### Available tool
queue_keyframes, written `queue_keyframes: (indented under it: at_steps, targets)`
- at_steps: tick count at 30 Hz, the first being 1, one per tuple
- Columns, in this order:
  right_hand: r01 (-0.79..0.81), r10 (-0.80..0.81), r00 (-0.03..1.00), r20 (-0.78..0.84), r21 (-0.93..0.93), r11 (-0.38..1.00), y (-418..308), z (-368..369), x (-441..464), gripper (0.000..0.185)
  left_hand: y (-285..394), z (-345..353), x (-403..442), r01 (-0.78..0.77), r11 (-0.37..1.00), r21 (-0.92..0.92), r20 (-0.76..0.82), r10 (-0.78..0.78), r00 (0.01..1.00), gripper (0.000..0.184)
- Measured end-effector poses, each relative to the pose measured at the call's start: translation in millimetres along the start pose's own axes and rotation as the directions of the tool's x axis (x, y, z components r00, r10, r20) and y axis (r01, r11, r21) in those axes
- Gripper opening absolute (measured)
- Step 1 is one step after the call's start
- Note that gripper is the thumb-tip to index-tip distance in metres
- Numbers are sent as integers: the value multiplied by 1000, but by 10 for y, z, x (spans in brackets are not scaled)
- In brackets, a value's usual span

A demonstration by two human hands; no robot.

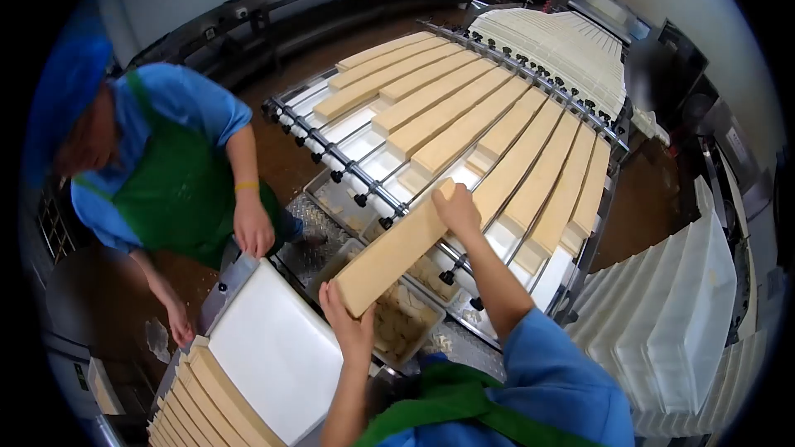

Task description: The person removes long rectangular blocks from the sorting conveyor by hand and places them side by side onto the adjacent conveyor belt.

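I hold a long beige block (393, 257), food-like and smooth-faced, lengthwise between my two hands. My left hand (352, 324) grips its near lower end, with fingers round the end and side. My right hand (458, 209) is closed on the far upper end, close to the conveyor's front edge. The block slants above bins of pale scraps (406, 323). On the conveyor, several similar long blocks (472, 120) lie side by side in lanes split by thin rails.
A co-worker (178, 149) in a green apron stands at left, hands beside a white board (273, 348) and a row of beige blocks (207, 385). Black knobs line the conveyor's front bar (352, 167). Stacked whitish trays (662, 314) stand at right.
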State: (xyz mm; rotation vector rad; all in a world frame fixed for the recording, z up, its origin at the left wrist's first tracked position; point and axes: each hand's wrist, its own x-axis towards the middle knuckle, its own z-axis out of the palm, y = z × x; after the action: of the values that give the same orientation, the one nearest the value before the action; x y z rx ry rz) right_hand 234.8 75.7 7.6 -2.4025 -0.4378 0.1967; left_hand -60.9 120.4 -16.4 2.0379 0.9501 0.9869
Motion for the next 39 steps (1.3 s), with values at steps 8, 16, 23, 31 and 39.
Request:
queue_keyframes:
  at_steps: [8, 16, 23, 31, 39]
  targets:
    - [66, 68, 947, 313, -398, 915, 433, -83, 1301, 67, -13, 522, 504, 105, 919, -381, 306, 18, 952, 68]
    - [23, 84, 963, 256, -389, 921, 592, -13, 1551, 70, -52, 842, 572, 129, 951, -282, 293, -43, 955, 67]
    - [124, -148, 988, -42, -359, 925, 877, 179, 1659, 62, 72, 1133, 664, 75, 980, -186, 324, -11, 946, 70]
    - [157, -170, 985, 12, -450, 879, 892, -10, 1676, 50, 73, 1270, 677, 128, 965, -228, 323, -49, 945, 67]
    - [120, -150, 988, -30, -451, 884, 868, -67, 1640, 50, 87, 1375, 717, 112, 981, -160, 318, -56, 946, 66]
